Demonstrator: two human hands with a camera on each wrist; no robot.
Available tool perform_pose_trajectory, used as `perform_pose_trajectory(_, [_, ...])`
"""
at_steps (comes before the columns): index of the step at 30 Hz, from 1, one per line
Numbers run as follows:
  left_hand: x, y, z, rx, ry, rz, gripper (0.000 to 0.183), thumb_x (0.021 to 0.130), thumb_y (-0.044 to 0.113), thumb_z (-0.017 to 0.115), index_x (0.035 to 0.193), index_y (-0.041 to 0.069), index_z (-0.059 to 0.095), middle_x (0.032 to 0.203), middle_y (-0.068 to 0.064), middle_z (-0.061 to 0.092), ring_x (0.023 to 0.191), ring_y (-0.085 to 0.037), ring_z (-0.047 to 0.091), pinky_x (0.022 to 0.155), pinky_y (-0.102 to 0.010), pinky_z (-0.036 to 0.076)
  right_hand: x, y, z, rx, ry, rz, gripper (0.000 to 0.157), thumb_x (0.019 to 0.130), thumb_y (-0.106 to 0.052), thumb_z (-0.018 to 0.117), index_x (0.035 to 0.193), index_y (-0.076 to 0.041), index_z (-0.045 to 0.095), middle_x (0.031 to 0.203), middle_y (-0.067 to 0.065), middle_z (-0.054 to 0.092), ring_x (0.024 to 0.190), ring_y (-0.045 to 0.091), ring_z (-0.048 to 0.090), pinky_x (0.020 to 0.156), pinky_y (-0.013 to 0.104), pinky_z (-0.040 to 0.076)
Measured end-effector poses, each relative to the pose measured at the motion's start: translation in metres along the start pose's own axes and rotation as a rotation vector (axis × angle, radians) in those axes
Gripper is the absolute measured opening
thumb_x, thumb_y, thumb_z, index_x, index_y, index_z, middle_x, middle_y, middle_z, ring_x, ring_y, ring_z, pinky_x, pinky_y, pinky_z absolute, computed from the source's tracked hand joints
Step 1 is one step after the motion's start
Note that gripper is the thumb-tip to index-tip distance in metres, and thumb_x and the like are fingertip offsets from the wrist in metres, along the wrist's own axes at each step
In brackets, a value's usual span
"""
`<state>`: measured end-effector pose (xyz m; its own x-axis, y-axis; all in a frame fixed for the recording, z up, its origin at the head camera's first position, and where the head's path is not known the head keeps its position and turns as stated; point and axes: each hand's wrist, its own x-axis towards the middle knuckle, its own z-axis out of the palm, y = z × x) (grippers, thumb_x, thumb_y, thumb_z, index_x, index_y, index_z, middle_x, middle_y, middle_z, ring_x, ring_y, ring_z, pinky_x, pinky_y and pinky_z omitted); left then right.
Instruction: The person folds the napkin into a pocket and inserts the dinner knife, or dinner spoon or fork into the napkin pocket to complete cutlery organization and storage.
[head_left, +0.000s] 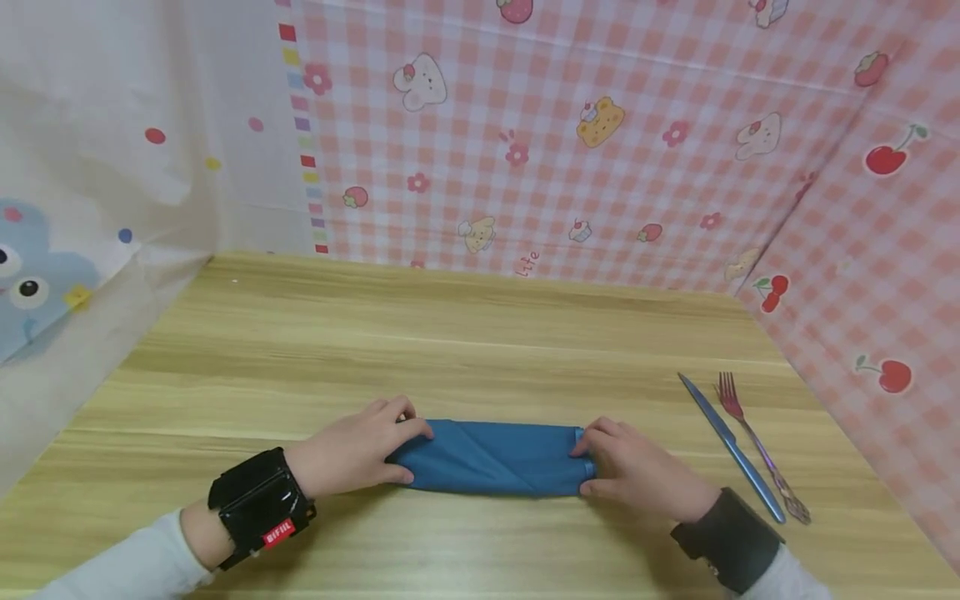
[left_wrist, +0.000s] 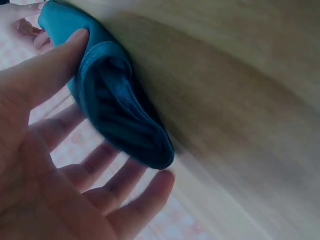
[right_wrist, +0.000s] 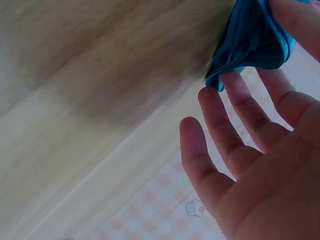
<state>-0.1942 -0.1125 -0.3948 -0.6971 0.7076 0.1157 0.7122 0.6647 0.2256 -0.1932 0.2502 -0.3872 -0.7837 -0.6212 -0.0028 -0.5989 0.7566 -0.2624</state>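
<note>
A blue cloth napkin (head_left: 491, 458), folded and rolled into a long flat strip, lies crosswise on the wooden table. At its left end my left hand (head_left: 360, 446) grips it, thumb on the near edge and fingers on the far one. My right hand (head_left: 637, 471) holds the opposite end in the same manner. In the left wrist view the napkin's end (left_wrist: 125, 125) shows a hollow, layered roll between thumb and fingers. Bunched folds of the cloth (right_wrist: 255, 40) appear in the right wrist view, fingertips against their edge.
To the right of my right hand lie a blue table knife (head_left: 731, 446) and a shiny purplish fork (head_left: 761, 450), side by side. A pink checked cloth wall (head_left: 555, 192) closes off the back and right; a white sheet (head_left: 97, 167) hangs at left.
</note>
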Motion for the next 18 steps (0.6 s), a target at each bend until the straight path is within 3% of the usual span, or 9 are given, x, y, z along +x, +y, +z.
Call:
perform_pose_trajectory(4, [0.0, -0.001, -0.001, 0.017, 0.006, 0.029, 0.044, 0.079, 0.04, 0.069, 0.115, 0.018, 0.058, 0.109, -0.003, 0.051, 0.092, -0.018, 0.051, 0.078, -0.034, 0.046, 0.002, 0.0, -0.002, 0.014, 0.0, 0.011, 0.032, 0.075, -0.036, 0.073, 0.101, -0.019, 0.061, 0.106, -0.004, 0.054, 0.097, 0.013, 0.05, 0.082, 0.034, 0.047])
perform_pose_trajectory(8, [0.002, -0.002, -0.003, 0.037, 0.06, 0.033, 0.03, 0.084, 0.036, 0.065, 0.109, 0.019, 0.063, 0.11, -0.003, 0.053, 0.093, -0.017, 0.052, 0.08, -0.034, 0.047, 0.006, -0.008, -0.003, -0.048, 0.097, -0.035, 0.03, 0.077, -0.039, 0.071, 0.097, -0.02, 0.06, 0.101, -0.005, 0.051, 0.093, 0.011, 0.045, 0.077, 0.03, 0.045])
perform_pose_trajectory(10, [0.004, -0.002, -0.003, 0.056, 0.081, 0.039, 0.023, 0.084, 0.031, 0.066, 0.104, 0.02, 0.065, 0.108, -0.002, 0.055, 0.091, -0.016, 0.053, 0.077, -0.031, 0.047, 0.008, -0.012, -0.002, -0.1, 0.13, -0.076, 0.024, 0.077, -0.034, 0.072, 0.092, -0.019, 0.06, 0.094, -0.006, 0.051, 0.087, 0.01, 0.046, 0.072, 0.027, 0.043])
perform_pose_trajectory(14, [0.006, -0.003, -0.001, 0.096, 0.059, 0.042, 0.024, 0.08, 0.029, 0.07, 0.102, 0.022, 0.064, 0.105, -0.001, 0.056, 0.085, -0.014, 0.053, 0.072, -0.029, 0.047, 0.011, -0.012, 0.005, -0.166, 0.098, -0.098, 0.02, 0.075, -0.029, 0.074, 0.086, -0.02, 0.06, 0.087, -0.007, 0.051, 0.078, 0.008, 0.045, 0.069, 0.025, 0.043])
perform_pose_trajectory(18, [0.007, -0.002, 0.001, 0.09, 0.031, 0.021, 0.024, 0.081, 0.03, 0.069, 0.103, 0.023, 0.062, 0.105, -0.001, 0.055, 0.088, -0.016, 0.056, 0.078, -0.037, 0.048, 0.014, -0.006, 0.01, -0.165, 0.089, -0.092, 0.018, 0.077, -0.027, 0.073, 0.087, -0.02, 0.06, 0.09, -0.006, 0.053, 0.08, 0.009, 0.048, 0.071, 0.028, 0.046])
